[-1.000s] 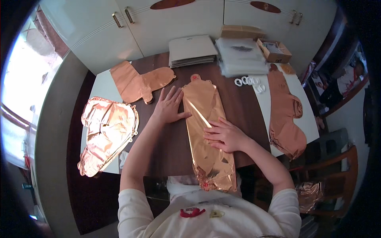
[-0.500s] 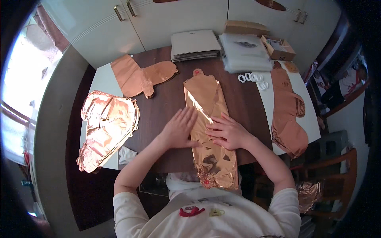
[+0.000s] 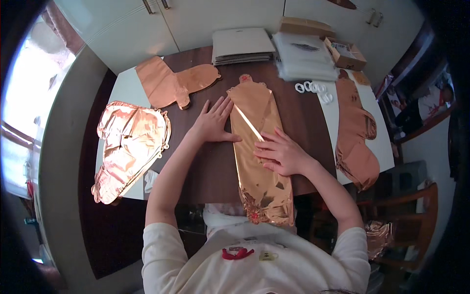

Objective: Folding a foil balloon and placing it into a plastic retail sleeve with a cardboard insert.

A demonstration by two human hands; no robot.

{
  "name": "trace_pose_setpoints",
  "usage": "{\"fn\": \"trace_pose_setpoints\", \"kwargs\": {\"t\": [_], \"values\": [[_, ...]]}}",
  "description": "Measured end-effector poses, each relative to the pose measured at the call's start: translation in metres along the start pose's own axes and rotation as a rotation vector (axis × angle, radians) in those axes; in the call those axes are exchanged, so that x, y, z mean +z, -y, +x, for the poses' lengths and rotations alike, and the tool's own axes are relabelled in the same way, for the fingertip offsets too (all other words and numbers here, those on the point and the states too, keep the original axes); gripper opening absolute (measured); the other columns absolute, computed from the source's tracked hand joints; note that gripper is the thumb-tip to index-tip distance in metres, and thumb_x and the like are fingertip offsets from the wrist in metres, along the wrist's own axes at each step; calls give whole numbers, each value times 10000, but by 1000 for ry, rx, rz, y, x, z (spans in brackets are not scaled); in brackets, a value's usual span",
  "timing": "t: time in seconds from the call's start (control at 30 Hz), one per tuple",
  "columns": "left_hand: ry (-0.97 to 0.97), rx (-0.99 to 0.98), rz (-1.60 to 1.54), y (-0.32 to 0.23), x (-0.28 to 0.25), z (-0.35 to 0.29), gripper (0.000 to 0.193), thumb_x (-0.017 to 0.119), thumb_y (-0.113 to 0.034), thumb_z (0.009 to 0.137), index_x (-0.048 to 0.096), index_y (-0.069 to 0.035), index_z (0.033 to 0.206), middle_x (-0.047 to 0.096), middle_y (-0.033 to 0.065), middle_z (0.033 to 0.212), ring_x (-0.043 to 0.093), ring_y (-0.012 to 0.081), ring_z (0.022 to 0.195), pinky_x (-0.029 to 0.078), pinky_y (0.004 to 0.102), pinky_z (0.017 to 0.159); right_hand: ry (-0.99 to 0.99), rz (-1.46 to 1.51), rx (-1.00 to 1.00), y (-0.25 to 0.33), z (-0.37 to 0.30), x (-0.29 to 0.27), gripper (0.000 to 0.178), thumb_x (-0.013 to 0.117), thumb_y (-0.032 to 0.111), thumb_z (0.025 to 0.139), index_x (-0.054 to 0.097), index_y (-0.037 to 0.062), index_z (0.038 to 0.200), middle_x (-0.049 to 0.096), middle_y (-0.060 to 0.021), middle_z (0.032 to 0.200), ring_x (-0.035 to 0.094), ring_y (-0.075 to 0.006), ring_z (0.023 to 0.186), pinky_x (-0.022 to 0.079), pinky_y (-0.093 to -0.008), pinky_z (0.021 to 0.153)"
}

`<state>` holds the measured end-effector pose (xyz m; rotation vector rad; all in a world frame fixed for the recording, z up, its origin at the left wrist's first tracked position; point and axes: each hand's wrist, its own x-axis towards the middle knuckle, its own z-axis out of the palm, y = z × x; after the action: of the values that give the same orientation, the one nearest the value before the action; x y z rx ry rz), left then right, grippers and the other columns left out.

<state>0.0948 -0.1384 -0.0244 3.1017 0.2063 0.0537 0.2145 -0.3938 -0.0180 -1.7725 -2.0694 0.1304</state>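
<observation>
A long, flat copper-coloured foil balloon (image 3: pixel 262 169), folded lengthwise, lies on the table before me, its crumpled near end hanging past the front edge. At its left edge, near the far part, my left hand (image 3: pixel 215 121) lies flat with fingers stretched and thumb apart. My right hand (image 3: pixel 281 153) rests on the balloon's middle, fingers spread, by a bright diagonal fold. Neither hand grips anything. A shiny, puckered foil balloon (image 3: pixel 131 144) lies at the left. Behind it are flat matte foil balloons (image 3: pixel 174 83), and more curved ones (image 3: pixel 355 137) lie at the right.
Stacked grey-white cards (image 3: pixel 242 43) and clear plastic bags (image 3: pixel 303 56) stand at the back, beside a small cardboard box (image 3: pixel 345 53). Several white ribbon rings (image 3: pixel 313 88) lie near the bags. White crumpled material (image 3: pixel 150 181) sits at the left front edge. A wooden chair (image 3: pixel 426 215) stands at right.
My left hand has slid away from me and left, from the balloon's middle to its far left edge. My right hand stays on the balloon, slightly shifted. The view has tilted a little.
</observation>
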Motion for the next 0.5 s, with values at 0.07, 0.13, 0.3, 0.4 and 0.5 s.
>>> {"fn": "trace_pose_setpoints", "kwargs": {"t": [0.07, 0.13, 0.3, 0.4, 0.5], "values": [[22, -4, 12, 0, 1, -1, 1217, 501, -831, 605, 196, 7, 1433, 195, 142, 1507, 176, 262, 1399, 147, 527, 1107, 19, -15, -31, 3, 7, -10, 356, 639, 285, 801, 633, 152, 1132, 535, -40, 1275, 409, -273, 1266, 263, -493, 1076], [15, 2, 4, 1, 1, 0, 1213, 535, -808, 606, 180, 1, 1438, 178, 146, 1510, 174, 277, 1398, 150, 532, 1105, 36, -27, -58, 5, 19, -12, 357, 641, 276, 795, 632, 146, 1127, 536, -40, 1272, 419, -274, 1254, 282, -474, 1068], [30, -5, 4, 2, 4, -1, 1218, 573, -785, 601, 163, -6, 1443, 157, 150, 1515, 167, 295, 1398, 146, 537, 1103, -3, -234, -252, 15, 45, 13, 327, 585, 294, 825, 630, 148, 1114, 552, -4, 1239, 452, -198, 1215, 340, -398, 1010], [-3, 1, 19, 1, 6, -1, 1223, 529, -825, 588, 214, 6, 1429, 209, 135, 1504, 178, 265, 1398, 163, 535, 1101, -13, -214, -227, 20, 36, 25, 331, 576, 294, 831, 620, 162, 1131, 546, 9, 1251, 462, -173, 1206, 334, -401, 1020], [24, -3, -12, -3, 2, -1, 1243, 562, -811, 581, 168, -5, 1441, 160, 145, 1515, 168, 288, 1398, 146, 534, 1104, 16, -187, -214, 33, 22, 27, 371, 593, 314, 823, 609, 145, 1153, 532, -12, 1277, 464, -199, 1214, 334, -436, 1025]]}}
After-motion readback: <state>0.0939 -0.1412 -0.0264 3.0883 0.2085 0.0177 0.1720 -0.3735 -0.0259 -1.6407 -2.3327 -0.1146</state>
